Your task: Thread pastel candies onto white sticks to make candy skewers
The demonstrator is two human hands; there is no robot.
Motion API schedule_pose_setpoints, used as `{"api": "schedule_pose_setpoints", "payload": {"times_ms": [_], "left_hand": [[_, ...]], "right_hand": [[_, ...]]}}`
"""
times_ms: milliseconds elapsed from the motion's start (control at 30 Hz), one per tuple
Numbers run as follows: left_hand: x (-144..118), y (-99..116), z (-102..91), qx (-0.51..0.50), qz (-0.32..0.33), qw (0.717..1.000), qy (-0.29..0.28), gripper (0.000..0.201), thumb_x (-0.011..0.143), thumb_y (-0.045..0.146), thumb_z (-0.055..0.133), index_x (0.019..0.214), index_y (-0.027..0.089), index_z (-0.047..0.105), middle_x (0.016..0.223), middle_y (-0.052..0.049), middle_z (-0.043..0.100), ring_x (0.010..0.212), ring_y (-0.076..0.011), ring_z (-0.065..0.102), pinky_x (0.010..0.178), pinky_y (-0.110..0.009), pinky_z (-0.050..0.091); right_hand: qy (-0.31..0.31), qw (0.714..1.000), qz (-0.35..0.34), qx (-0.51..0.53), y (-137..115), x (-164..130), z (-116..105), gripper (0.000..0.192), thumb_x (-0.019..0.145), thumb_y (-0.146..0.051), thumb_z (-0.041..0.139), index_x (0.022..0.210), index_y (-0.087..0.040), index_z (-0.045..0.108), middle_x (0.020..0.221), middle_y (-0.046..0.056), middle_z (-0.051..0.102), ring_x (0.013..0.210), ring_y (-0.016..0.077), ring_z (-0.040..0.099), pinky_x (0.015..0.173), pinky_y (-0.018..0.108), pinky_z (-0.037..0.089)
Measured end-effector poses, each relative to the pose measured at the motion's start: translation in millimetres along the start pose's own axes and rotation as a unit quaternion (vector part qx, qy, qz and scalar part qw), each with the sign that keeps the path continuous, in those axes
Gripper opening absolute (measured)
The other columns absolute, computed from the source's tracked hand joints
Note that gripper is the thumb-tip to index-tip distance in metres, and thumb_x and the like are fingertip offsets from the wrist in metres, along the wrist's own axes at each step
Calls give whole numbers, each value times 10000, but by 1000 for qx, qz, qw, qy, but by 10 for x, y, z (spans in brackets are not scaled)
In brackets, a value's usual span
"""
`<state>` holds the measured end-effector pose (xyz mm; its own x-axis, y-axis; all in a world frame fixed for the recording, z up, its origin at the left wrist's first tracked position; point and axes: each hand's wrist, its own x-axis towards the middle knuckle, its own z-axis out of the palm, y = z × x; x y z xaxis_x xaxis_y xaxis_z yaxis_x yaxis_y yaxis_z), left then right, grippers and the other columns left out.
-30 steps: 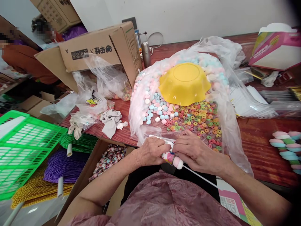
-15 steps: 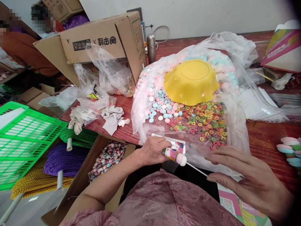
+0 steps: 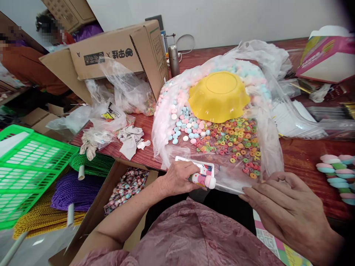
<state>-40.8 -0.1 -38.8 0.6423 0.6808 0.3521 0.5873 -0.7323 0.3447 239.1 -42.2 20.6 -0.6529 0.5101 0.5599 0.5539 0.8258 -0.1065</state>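
Note:
My left hand (image 3: 180,177) is closed around a small clear plastic bag (image 3: 208,169) with a colourful print. A pink-and-white marshmallow (image 3: 210,182) sticks out of its right end, on a thin white stick (image 3: 230,189). The stick's far end is pinched between the thumb and fingers of my right hand (image 3: 288,207). Whatever else is inside the bag is mostly covered by my left fingers. Just beyond my hands, gummy rings (image 3: 234,142) and pink and blue marshmallows (image 3: 191,127) lie on a plastic sheet (image 3: 270,147).
An upturned yellow bowl (image 3: 220,96) sits among the sweets. Marshmallow skewers (image 3: 337,173) lie at right. A cardboard box (image 3: 111,48) and steel flask (image 3: 173,61) stand behind. At lower left are a green basket (image 3: 36,173) and an open box of wrapped sweets (image 3: 126,188). Another person is far left.
My right hand's fingers, spread half a second ago with the thumb at the stick's end, have closed on that end. The view has shifted slightly.

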Motion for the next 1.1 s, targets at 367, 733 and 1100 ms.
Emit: {"api": "schedule_pose_setpoints", "payload": {"times_ms": [367, 733, 1100], "left_hand": [[-13, 28, -5, 103, 62, 992, 32, 390, 920, 523, 538, 771, 171, 616, 690, -23, 636, 629, -157, 591, 582, -294, 370], [60, 130, -18, 8, -4, 999, -36, 498, 886, 619, 553, 788, 140, 648, 709, -49, 635, 668, -170, 581, 605, -268, 380], [303, 340, -222, -557, -327, 755, -115, 402, 733, 523, 759, 760, 122, 749, 513, 35, 503, 442, -48, 380, 435, -173, 287]], "right_hand": [[-58, 996, 67, 6, -64, -100, 147, 241, 986, -195, 512, 751, -193, 564, 587, -27, 550, 562, 137, 507, 747, 364, 334], [8, 993, 108, 51, -218, 82, 655, 351, 1021, -201, 429, 690, -176, 543, 590, -5, 585, 531, 126, 458, 658, 307, 274], [47, 990, 101, 86, 114, 153, 490, 150, 977, -182, 527, 882, -185, 643, 720, 5, 672, 676, 138, 581, 745, 340, 349]]}}
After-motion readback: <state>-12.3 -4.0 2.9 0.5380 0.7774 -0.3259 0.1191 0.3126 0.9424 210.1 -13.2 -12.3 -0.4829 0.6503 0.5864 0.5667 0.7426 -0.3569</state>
